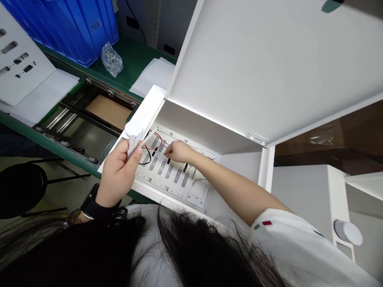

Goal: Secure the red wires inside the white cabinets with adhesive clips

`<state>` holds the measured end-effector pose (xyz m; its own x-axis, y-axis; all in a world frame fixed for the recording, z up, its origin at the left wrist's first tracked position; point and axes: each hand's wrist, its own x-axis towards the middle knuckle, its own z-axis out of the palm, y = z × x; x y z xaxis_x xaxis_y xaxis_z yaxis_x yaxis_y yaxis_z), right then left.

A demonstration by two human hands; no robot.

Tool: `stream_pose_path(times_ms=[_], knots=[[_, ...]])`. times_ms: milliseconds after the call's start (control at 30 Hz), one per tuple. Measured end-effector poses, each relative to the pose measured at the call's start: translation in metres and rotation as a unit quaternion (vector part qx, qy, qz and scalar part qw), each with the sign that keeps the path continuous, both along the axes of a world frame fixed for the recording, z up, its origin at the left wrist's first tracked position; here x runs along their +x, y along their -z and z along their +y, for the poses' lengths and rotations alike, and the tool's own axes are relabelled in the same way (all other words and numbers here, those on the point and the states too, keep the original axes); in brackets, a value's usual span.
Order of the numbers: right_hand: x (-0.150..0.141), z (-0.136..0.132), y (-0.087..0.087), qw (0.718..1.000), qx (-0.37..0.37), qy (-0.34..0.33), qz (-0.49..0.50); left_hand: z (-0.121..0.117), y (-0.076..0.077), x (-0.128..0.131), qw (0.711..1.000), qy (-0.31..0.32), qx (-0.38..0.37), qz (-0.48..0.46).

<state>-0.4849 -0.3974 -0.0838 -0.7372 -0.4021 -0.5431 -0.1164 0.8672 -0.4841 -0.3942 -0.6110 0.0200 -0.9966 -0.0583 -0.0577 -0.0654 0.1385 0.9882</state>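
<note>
My left hand (119, 173), closed, holds a white round-headed piece (134, 130) upright above the left edge of a white metal cabinet (239, 170). A thin white strip (148, 137) also sticks out between its thumb and fingers. Inside the cabinet, my right hand (179, 152) has its fingertips pinched together over a slotted white panel (161, 168). A red wire (160, 137) runs up to those fingertips; what they grip, if anything, is hidden. Near the left hand a black wire (149, 157) curves over the panel.
The cabinet's large white door (269, 56) stands open at the back right. To the left are a conveyor (69, 117), a slotted white plate (14, 56), a blue crate (62, 11) and crumpled clear plastic (112, 59). A black stool (15, 189) stands below; another white cabinet (307, 194) is at right.
</note>
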Motion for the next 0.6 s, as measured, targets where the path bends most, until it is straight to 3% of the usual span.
stream_pose_path(times_ms=[67,133,233,367,500,600], knots=[[-0.005,0.002,-0.037,0.983,-0.167,0.075,-0.005,-0.001,-0.001,0.0,1.0,0.009,-0.015,-0.007],[-0.005,0.001,-0.076,0.94,-0.324,0.106,-0.029,-0.001,-0.003,0.0,0.999,0.022,-0.039,-0.007],[0.005,-0.002,-0.119,0.897,-0.429,0.097,-0.052,-0.002,-0.004,0.0,0.996,0.04,-0.075,-0.002],[0.02,-0.006,-0.138,0.921,-0.381,0.078,-0.035,-0.002,-0.003,0.001,0.996,0.039,-0.078,-0.006],[0.023,-0.004,-0.142,0.949,-0.307,0.062,-0.036,0.0,-0.003,0.002,0.995,0.052,-0.086,-0.005],[0.018,0.002,-0.135,0.955,-0.287,0.056,-0.056,0.001,-0.004,0.002,0.997,0.019,-0.071,0.007]])
